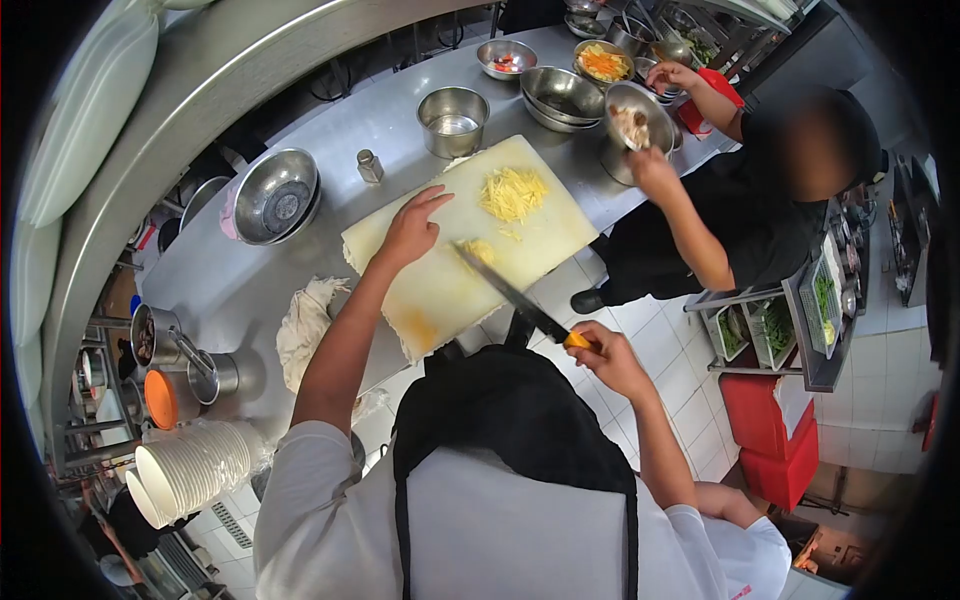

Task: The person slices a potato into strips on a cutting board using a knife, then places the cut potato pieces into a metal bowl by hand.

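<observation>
My right hand [607,362] is closed round the yellow handle of a long knife [515,297]. The blade's tip end lies beside a small heap of pale yellow shreds [478,250] on a white cutting board [410,290]. Over the board's left part is my left hand [412,226], its fingers apart and stretched toward the upper right, with nothing in it. A larger pile of pale yellow strips [513,194] sits farther back on the board. The board's near side has a brownish-yellow stain.
A co-worker [740,210] at the right tilts a metal bowl [640,115] of food. Behind the board stand a steel pot [453,120] and a shaker [369,166]. Metal bowls [274,196], a cloth [303,330] and stacked white containers [195,465] are at the left.
</observation>
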Tool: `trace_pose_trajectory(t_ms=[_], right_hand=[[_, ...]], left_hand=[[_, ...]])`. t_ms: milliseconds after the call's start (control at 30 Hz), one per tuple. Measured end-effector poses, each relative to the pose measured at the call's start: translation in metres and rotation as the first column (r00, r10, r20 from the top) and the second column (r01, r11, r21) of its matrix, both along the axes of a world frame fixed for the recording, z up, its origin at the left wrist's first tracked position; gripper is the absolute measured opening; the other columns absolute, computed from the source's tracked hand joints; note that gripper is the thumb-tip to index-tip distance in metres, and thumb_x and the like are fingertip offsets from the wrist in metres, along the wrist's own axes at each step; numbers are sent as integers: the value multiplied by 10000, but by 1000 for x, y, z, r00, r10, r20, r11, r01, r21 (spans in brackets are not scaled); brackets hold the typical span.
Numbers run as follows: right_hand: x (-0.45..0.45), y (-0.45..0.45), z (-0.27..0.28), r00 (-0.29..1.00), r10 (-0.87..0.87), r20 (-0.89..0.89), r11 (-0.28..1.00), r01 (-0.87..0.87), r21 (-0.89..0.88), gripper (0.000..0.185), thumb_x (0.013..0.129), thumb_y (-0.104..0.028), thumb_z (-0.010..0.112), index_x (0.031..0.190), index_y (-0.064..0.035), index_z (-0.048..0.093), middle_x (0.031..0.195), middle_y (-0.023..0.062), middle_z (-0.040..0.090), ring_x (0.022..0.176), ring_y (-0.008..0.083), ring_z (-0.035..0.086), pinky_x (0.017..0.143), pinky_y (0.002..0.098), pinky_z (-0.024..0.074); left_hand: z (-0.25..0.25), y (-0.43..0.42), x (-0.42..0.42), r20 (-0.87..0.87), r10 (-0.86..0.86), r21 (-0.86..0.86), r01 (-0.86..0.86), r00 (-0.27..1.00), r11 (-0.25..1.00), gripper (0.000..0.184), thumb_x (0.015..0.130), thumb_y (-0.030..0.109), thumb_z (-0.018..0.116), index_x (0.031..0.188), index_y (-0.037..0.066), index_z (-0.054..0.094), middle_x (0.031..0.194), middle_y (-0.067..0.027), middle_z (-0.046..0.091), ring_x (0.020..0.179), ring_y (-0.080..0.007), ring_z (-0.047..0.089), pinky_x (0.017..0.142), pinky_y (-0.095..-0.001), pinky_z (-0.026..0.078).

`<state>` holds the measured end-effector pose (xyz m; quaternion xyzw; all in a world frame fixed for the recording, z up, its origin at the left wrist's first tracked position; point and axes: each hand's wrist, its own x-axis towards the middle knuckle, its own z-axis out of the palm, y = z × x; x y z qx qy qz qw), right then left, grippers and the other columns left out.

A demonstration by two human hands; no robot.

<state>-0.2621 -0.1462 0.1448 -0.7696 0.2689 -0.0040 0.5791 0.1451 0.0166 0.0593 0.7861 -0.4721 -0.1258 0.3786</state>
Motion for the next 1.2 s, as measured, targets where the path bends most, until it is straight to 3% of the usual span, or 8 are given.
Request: trace_pose_trajectory(t_ms=[33,67,233,333,533,733,1000,1200], right_hand=[[2,-1,-16,998,65,-12,998,-65,-7,242,965,-31,724,1193,-19,644,862,77,733,744,135,683,696,308,528],[4,-3,-30,995,100,-18,995,-100,17,234,962,-45,733,1183,-38,656,881,85,742,753,144,697,711,311,537],[31,-7,-52,950,286,-124,939,-304,-162,279,948,-90,746,1218,-66,676,953,141,776,841,271,754,785,371,558],[46,-24,-52,946,291,-144,922,-318,-222,303,935,-114,757,1226,-84,680,994,160,771,914,334,748,809,401,555],[73,-60,-51,972,191,-134,866,-231,-443,283,949,-201,749,1206,-96,698,1019,188,754,967,413,710,833,473,543],[93,-83,-47,986,139,-95,744,-167,-647,295,952,-222,738,1203,-77,686,1000,206,747,938,433,708,819,515,541],[100,-86,-49,999,44,15,682,-19,-731,280,956,-182,732,1198,-52,681,1006,250,743,920,450,714,796,523,557],[86,-54,-50,991,-113,67,789,131,-600,295,971,-194,720,1226,-51,678,1013,248,743,938,453,713,805,505,561]], left_hand=[[0,3,3,25,25,-31,-24,999,999,635,815,-79,534,1405,120,658,1515,-105,572,1381,-335,549,1180,-394,439],[1,6,6,7,40,-54,-40,999,998,615,819,-83,530,1385,113,669,1491,-108,591,1354,-329,571,1157,-392,456],[-17,32,18,-207,130,-166,-166,970,972,540,847,-118,502,1304,79,711,1353,-117,676,1168,-267,689,981,-347,545],[-31,51,12,-307,153,-234,-230,939,945,519,867,-139,490,1291,62,712,1294,-116,696,1084,-210,714,880,-300,553],[-56,79,-18,-412,217,-250,-339,885,907,491,875,-155,486,1261,41,719,1251,-107,710,1092,-199,714,871,-283,544],[-53,91,-49,-394,299,-243,-412,869,878,491,871,-168,477,1245,31,723,1248,-108,708,1094,-205,713,880,-285,540],[-44,92,-57,-337,344,-228,-431,876,873,462,872,-160,471,1218,10,725,1248,-111,712,1101,-216,717,930,-302,547],[-42,89,-67,-56,421,-235,-421,905,876,412,834,-136,501,1133,12,744,1211,-127,731,1060,-264,721,916,-325,562]])
